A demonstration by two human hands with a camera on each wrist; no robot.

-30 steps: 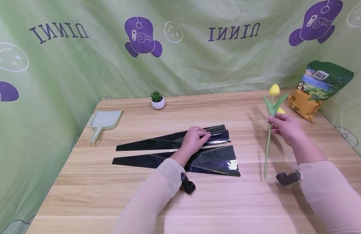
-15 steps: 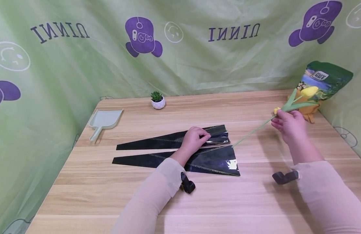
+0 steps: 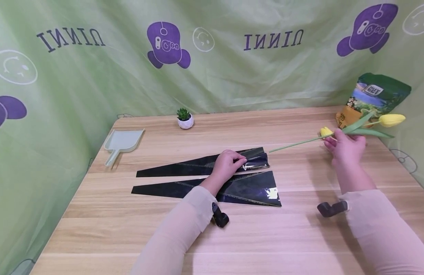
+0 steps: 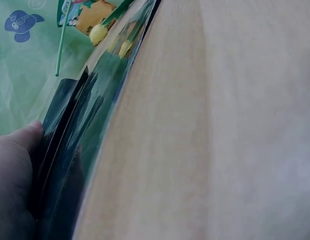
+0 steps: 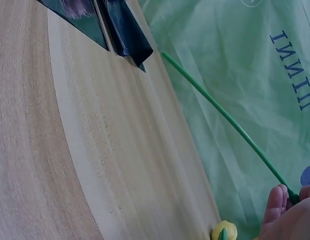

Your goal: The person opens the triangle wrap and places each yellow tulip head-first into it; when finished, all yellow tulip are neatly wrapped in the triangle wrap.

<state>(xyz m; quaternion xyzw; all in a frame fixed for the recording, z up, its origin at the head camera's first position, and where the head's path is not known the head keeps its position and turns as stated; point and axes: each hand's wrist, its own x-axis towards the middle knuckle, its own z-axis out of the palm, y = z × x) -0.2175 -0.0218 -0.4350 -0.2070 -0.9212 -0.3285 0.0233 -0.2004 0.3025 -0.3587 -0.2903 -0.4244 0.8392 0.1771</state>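
Note:
My left hand (image 3: 227,165) pinches the raised upper film of the far black tapered flower sleeve (image 3: 177,168), near its wide end. The near black sleeve (image 3: 254,189) lies flat, partly under my left wrist. In my right hand (image 3: 347,151) is a yellow artificial tulip (image 3: 392,120), gripped just below its leaves. Its thin green stem (image 3: 294,144) points left, the tip close to the far sleeve's wide end. A second yellow tulip (image 3: 326,132) shows beside my right fingers, mostly hidden. In the left wrist view, my thumb (image 4: 32,132) presses on the dark film.
At the back right stands a green and orange bag (image 3: 376,97). A small potted succulent (image 3: 185,119) sits by the back edge of the wooden table (image 3: 129,229). On the left lies a pale dustpan (image 3: 124,141). A green printed curtain (image 3: 232,76) hangs behind.
My right hand has turned the tulip from upright to nearly level, so its bloom swung right and its stem tip swung left towards the far sleeve. The left hand has stayed put.

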